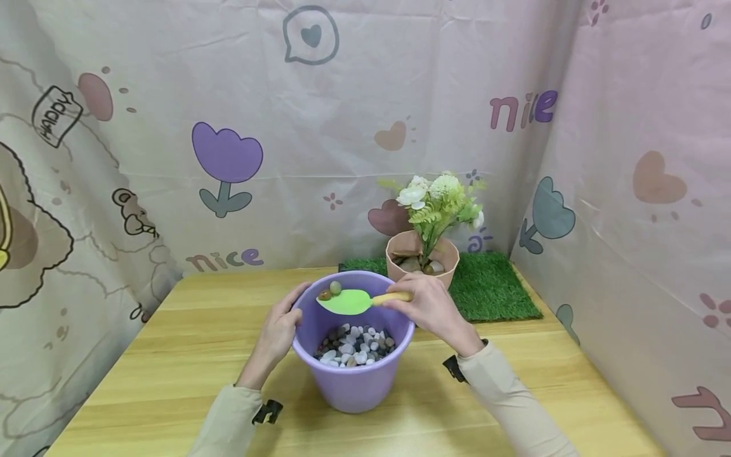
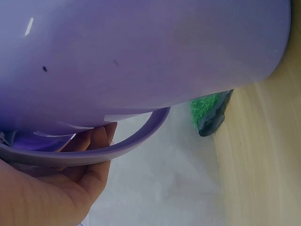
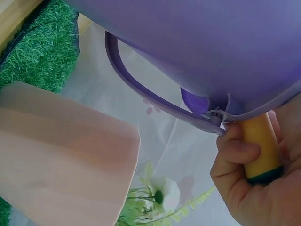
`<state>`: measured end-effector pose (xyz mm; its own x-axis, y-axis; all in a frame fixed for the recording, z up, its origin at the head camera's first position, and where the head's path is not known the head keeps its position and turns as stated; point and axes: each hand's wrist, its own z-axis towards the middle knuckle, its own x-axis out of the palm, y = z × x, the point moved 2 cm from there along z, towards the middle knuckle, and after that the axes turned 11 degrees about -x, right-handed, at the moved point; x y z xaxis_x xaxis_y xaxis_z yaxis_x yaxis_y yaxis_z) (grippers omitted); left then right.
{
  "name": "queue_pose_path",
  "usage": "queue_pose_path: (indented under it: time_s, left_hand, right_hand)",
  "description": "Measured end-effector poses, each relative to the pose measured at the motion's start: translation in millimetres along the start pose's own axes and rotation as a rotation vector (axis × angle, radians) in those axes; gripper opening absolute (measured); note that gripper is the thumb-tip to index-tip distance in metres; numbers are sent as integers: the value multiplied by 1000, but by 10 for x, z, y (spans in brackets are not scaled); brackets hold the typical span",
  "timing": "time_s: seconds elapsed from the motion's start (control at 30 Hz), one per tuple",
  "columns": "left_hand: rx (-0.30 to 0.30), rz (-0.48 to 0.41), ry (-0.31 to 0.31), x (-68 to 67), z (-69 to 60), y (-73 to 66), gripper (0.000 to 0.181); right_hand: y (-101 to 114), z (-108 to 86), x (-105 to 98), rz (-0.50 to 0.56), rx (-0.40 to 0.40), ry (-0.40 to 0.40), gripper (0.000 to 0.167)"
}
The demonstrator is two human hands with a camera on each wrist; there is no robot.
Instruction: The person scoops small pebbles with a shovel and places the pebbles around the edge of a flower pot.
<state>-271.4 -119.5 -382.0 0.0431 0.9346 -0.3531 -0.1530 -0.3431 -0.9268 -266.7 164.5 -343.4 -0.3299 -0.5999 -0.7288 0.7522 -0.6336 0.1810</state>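
A purple bucket (image 1: 356, 387) stands upright on the table, with many white, grey and dark pebbles (image 1: 356, 346) at its bottom. My left hand (image 1: 280, 333) grips the bucket's left rim; in the left wrist view its fingers curl by the bucket's handle (image 2: 141, 134). My right hand (image 1: 431, 308) holds a small garden trowel by its yellow handle (image 3: 261, 146), over the bucket's right rim. The trowel's green blade (image 1: 349, 302) lies level across the bucket's mouth, above the pebbles. A brown pebble (image 1: 325, 295) and a greenish pebble (image 1: 335, 287) are at the blade's tip.
Behind the bucket to the right, a pink flowerpot (image 1: 451, 260) with white flowers (image 1: 440, 190) and stones stands on a green artificial grass mat (image 1: 491, 289). The wooden table (image 1: 211, 330) meets printed cloth walls (image 1: 331, 139) at the back and sides.
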Motion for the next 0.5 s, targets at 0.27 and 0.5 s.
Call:
queue_pose_path:
  time_s: [0.27,0.5]
  left_hand:
    - [-7,5,7,0,-4,1,68]
    - [-20,13,4,0,-8,-6,67]
  right_hand:
    - [-36,52,-33,-28,-14,29,25]
    - [-54,25,-28,-11,5,17,26]
